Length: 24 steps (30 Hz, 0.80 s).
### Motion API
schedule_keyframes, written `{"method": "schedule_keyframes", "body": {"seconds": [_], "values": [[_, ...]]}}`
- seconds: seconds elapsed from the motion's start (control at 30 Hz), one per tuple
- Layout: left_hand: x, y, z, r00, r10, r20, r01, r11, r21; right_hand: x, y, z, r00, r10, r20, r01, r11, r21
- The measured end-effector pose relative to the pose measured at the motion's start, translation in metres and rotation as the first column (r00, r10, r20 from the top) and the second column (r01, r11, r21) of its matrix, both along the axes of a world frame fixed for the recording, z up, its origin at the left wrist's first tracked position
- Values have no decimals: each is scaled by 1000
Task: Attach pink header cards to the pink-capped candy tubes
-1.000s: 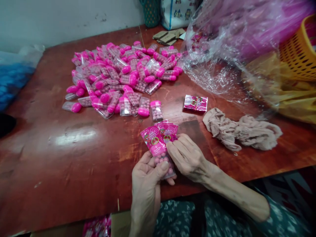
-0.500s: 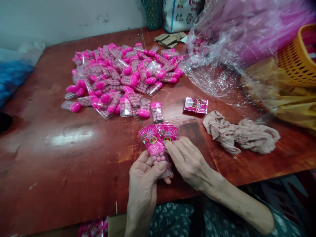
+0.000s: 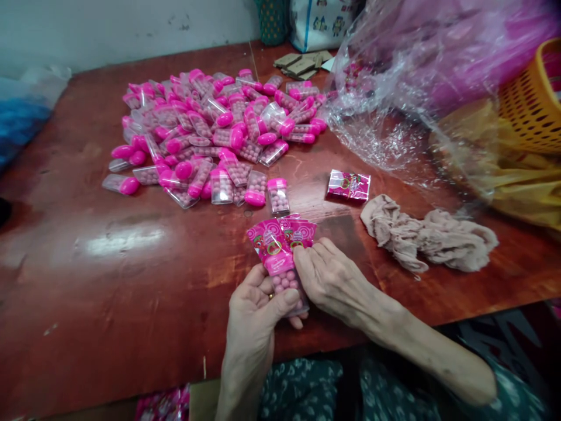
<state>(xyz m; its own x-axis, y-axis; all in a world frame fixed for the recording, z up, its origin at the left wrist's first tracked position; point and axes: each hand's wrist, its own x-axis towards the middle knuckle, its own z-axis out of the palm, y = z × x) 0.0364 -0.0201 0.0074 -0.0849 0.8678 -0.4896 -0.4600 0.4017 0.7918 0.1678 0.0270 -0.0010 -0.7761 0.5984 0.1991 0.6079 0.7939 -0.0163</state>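
My left hand [image 3: 252, 316] grips a clear candy container [image 3: 284, 282] filled with pink balls, its thumb across the front and fingers behind. A pink printed plastic sleeve [image 3: 270, 242] covers the container's top end and stands up above it. My right hand [image 3: 335, 278] is closed at the sleeve's right edge, fingers curled in a pinch. Several more printed sleeves [image 3: 300, 229] fan out behind the first, at the right fingertips. Just beyond stands one capped container [image 3: 277, 196] without a sleeve.
A heap of pink-capped containers [image 3: 201, 126] covers the table's back middle. On the right lie a bundle of folded sleeves [image 3: 348, 185], a crumpled beige cloth [image 3: 429, 234], a clear plastic bag [image 3: 372, 128] and a yellow basket [image 3: 526, 111]. A blue-filled bag [image 3: 21, 123] sits far left.
My right fingers have curled in tighter at the sleeve's edge. The container and sleeve stay almost in place; the whole view has shifted slightly.
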Motion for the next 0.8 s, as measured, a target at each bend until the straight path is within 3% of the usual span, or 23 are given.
{"method": "schedule_keyframes", "body": {"seconds": [0.13, 0.23, 0.4, 0.57, 0.67, 0.8], "values": [[-1, 1, -1, 997, 8, 81, -5, 999, -33, 6, 0, -1, 988, -42, -152, 21, 991, -135], [-3, 2, -2, 993, -22, 120, 26, 999, -34, 6, -2, -3, 972, -47, -231, 22, 993, -113], [-4, 0, -4, 998, -23, 66, 23, 1000, 7, 2, -2, -2, 996, 9, -93, -6, 999, 34], [-4, 0, -3, 997, -8, 77, 9, 1000, -15, 1, 1, 8, 1000, -5, -11, 6, 999, 34], [-4, 3, -4, 990, -2, 143, 8, 999, -39, 2, 3, 7, 990, -57, -133, 48, 997, -68], [-7, 4, -7, 980, -28, 196, 39, 998, -54, 3, 2, 2, 915, -115, -388, 64, 988, -143]]}}
